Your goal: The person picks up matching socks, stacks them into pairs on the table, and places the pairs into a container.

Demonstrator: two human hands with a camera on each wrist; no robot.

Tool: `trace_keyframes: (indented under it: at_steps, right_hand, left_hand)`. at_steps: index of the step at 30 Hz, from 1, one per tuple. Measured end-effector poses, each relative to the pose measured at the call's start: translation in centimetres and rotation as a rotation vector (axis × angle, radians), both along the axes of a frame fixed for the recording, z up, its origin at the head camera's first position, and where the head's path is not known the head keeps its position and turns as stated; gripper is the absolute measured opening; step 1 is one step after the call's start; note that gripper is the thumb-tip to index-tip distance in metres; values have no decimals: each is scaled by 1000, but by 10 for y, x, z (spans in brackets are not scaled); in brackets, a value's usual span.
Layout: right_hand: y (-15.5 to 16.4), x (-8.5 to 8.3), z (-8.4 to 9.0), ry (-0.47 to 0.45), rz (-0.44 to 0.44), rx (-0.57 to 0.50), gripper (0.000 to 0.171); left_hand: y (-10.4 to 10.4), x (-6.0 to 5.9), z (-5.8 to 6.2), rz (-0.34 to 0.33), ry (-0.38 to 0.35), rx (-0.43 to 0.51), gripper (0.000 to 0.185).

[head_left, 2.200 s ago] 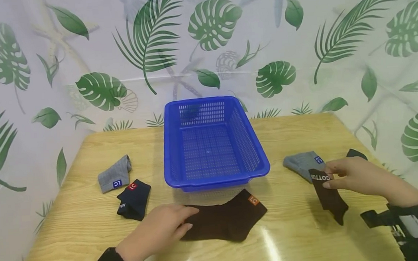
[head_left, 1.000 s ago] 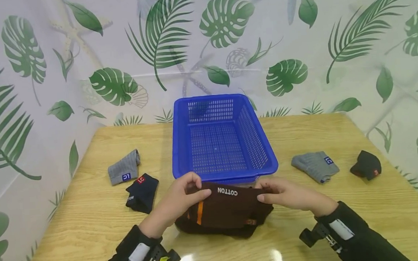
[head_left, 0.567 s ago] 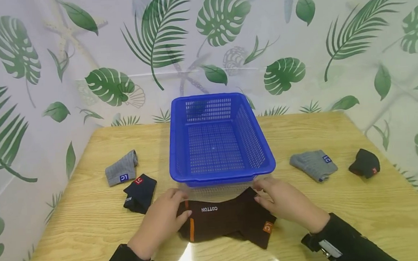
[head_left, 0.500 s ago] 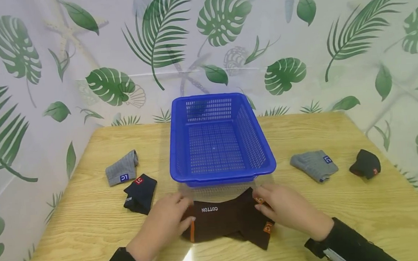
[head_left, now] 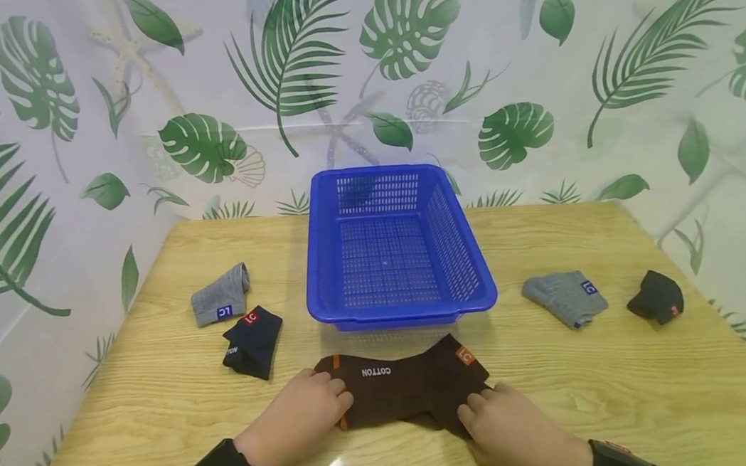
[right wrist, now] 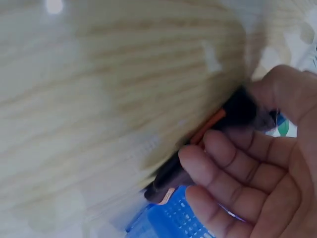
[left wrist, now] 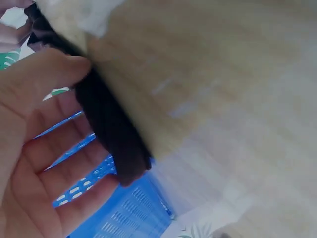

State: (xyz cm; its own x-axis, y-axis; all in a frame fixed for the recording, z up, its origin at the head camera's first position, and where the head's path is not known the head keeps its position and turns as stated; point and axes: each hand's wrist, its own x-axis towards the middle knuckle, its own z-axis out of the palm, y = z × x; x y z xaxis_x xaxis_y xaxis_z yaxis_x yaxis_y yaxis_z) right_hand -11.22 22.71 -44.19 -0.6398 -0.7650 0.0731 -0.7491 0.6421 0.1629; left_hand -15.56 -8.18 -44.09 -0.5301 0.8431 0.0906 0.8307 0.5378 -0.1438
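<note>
Two dark brown socks (head_left: 392,388), one laid over the other, lie in front of the blue basket. White "COTTON" lettering, orange stripes and orange LC labels show on them. My left hand (head_left: 307,415) grips their toe end at the left; in the left wrist view its thumb and fingers (left wrist: 74,156) pinch the dark fabric (left wrist: 111,124). At the cuff end, my right hand (head_left: 513,427) grips the near corner. The right wrist view has the sock edge (right wrist: 171,173) between thumb and curled fingers, somewhat blurred. How the lower sock lies is mostly hidden.
Behind the socks stands a blue plastic basket (head_left: 315,286). A grey sock (head_left: 219,296) and a navy sock (head_left: 254,343) lie to the left on the wooden table (head_left: 588,391). Another grey sock (head_left: 564,298) and a dark bundled sock (head_left: 658,297) lie right.
My right hand brought a brown sock from the right and it was spread over the other. Since then, the right hand has slid toward the near cuff corner, and the left hand's fingers have curled in.
</note>
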Motion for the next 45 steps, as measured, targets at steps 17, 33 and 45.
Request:
trace_keyframes:
  at_steps: [17, 33, 45]
  right_hand:
    - [25, -28, 68, -96, -428, -617, 9]
    - [18, -62, 11, -904, -701, -1047, 50]
    - [5, -80, -5, -370, -539, -627, 27]
  left_hand:
    - [-16, -24, 37, 235, -632, 816, 4]
    - [-15, -41, -9, 560, -1004, 865, 12]
    - [-8, -36, -6, 594, -789, 667, 7]
